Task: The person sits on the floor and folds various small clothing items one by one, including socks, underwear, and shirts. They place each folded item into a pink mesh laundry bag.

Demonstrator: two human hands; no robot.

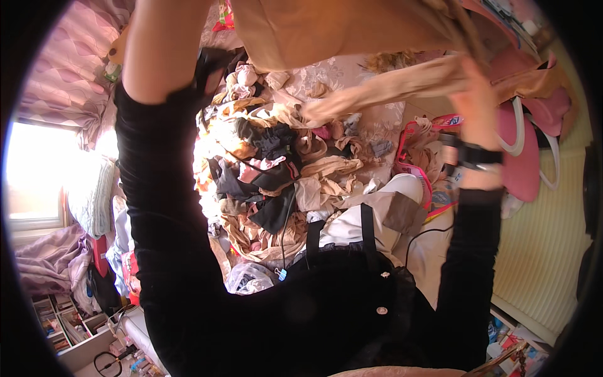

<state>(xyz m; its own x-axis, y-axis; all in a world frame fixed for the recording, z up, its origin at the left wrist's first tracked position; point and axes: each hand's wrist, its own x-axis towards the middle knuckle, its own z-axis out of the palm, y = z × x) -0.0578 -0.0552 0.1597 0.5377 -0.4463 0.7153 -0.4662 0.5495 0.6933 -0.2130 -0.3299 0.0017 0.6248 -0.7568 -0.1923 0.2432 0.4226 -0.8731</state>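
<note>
A tan, stretchy garment that looks like a pair of tights (339, 34) is held up across the top of the view. Its wide part spreads between my raised arms, and a narrow leg hangs down to the left from my right hand. My right hand (475, 91), blurred by motion, grips the cloth at the right; a black band circles the wrist. My left forearm runs up past the top edge, so my left hand is out of view. Below lies a heap of tangled tights, socks and dark garments (270, 163).
A pink-rimmed bag (400, 164) with tan cloth in it stands right of the heap. Pink bags with white handles (524, 141) are farther right. A clear plastic bag (248, 278) lies nearby. Left are a window (34, 176), a curtain (75, 63) and a shelf box (75, 333).
</note>
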